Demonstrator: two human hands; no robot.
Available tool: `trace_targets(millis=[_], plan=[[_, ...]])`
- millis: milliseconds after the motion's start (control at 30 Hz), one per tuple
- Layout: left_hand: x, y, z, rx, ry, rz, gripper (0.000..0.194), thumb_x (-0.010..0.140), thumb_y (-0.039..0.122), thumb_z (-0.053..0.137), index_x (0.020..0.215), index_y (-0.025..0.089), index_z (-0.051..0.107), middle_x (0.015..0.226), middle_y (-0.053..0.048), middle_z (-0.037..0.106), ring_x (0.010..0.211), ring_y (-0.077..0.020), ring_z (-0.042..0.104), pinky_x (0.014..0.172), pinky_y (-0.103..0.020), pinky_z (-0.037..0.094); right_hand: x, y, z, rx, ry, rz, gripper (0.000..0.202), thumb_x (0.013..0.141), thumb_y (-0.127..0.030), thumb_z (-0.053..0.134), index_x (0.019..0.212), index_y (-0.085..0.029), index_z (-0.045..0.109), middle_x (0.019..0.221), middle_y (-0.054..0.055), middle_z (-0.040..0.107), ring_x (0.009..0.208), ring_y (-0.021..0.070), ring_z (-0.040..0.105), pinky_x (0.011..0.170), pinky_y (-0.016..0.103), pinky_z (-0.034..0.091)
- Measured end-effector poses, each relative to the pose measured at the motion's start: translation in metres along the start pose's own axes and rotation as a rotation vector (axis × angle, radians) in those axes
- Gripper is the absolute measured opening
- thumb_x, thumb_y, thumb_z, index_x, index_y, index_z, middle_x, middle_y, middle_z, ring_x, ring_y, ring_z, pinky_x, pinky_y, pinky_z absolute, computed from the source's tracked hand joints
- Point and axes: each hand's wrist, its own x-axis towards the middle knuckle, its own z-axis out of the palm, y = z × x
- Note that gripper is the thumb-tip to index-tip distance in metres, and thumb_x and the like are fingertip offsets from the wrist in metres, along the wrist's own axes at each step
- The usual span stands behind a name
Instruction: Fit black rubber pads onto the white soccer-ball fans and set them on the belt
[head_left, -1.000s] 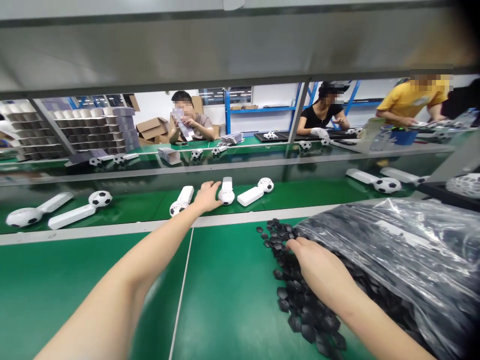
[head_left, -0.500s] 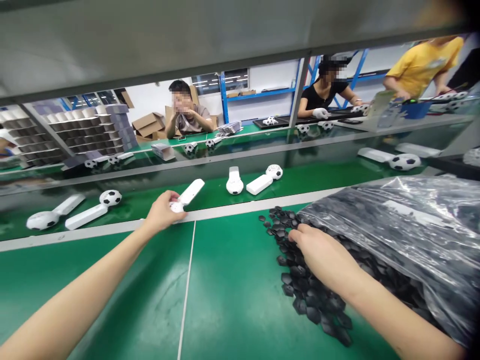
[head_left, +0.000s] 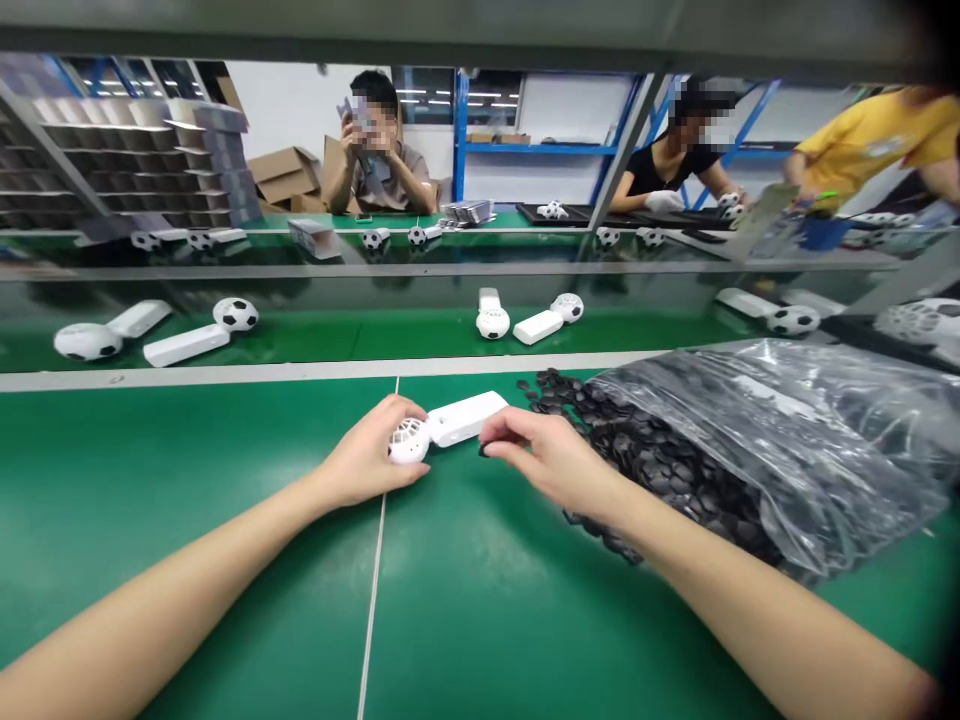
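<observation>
white handheld fan (head_left: 450, 425) is gripped at its round head by the left hand (head_left: 371, 462), on the green table (head_left: 187, 480). small black piece (head_left: 484, 449) is pinched by the right hand (head_left: 544, 460). black pieces (head_left: 660, 470) are spilled from clear plastic bag (head_left: 787, 430).

Left hand (head_left: 371, 462) pulled 1 white fan (head_left: 448, 428) off the belt onto the near table. Right hand (head_left: 544, 455) left the black pieces (head_left: 660, 465), now pinching 1 beside the fan.
</observation>
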Motion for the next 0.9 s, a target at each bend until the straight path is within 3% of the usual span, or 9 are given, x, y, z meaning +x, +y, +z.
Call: trace_targets(millis=[200,433,600,700,900], plan=[[-0.003,-0.006,0.002,-0.053,0.009,0.074,0.038,0.065,0.023,0.064,0.100,0.022,0.049,0.103,-0.003,0.051,0.096,-0.0209,0.051,0.082,-0.034,0.043,0.021,-0.009,0.023,-0.039,-0.032,-0.209,0.017,0.078,-0.007,0.061,0.087,-0.020,0.067,0.087,0.001,0.067,0.086,0.0148,0.060,0.082,0.028,0.046],[-0.004,-0.006,0.005,-0.080,0.033,0.086,0.034,0.065,0.022,0.062,0.097,0.022,0.050,0.100,-0.003,0.052,0.095,-0.0220,0.050,0.081,-0.035,0.043,0.039,-0.004,0.037,-0.312,-0.094,-0.437,0.013,0.083,-0.010,0.056,0.088,-0.018,0.065,0.087,0.003,0.065,0.083,0.0151,0.058,0.075,0.027,0.046],[-0.005,-0.005,0.006,-0.114,0.034,0.089,0.029,0.067,0.026,0.063,0.093,0.022,0.050,0.097,-0.003,0.052,0.092,-0.0214,0.052,0.079,-0.035,0.044,0.048,-0.008,0.039,-0.311,-0.186,-0.573,0.016,0.087,-0.009,0.050,0.087,-0.018,0.064,0.089,0.005,0.063,0.083,0.0155,0.055,0.074,0.027,0.044],[-0.005,-0.005,0.006,-0.133,0.041,0.094,0.026,0.069,0.027,0.061,0.092,0.022,0.050,0.096,-0.003,0.053,0.092,-0.0211,0.052,0.080,-0.035,0.044,0.049,-0.009,0.042,-0.290,-0.220,-0.568,0.012,0.086,-0.009,0.050,0.087,-0.017,0.060,0.085,0.004,0.062,0.081,0.0151,0.054,0.074,0.027,0.043],[-0.006,-0.004,0.005,-0.164,0.043,0.104,0.022,0.072,0.028,0.059,0.091,0.021,0.050,0.097,-0.004,0.053,0.094,-0.0211,0.051,0.082,-0.035,0.043,0.046,-0.008,0.046,-0.227,-0.160,-0.431,0.010,0.081,-0.007,0.055,0.083,-0.017,0.055,0.081,0.002,0.061,0.075,0.0142,0.054,0.071,0.026,0.043]])
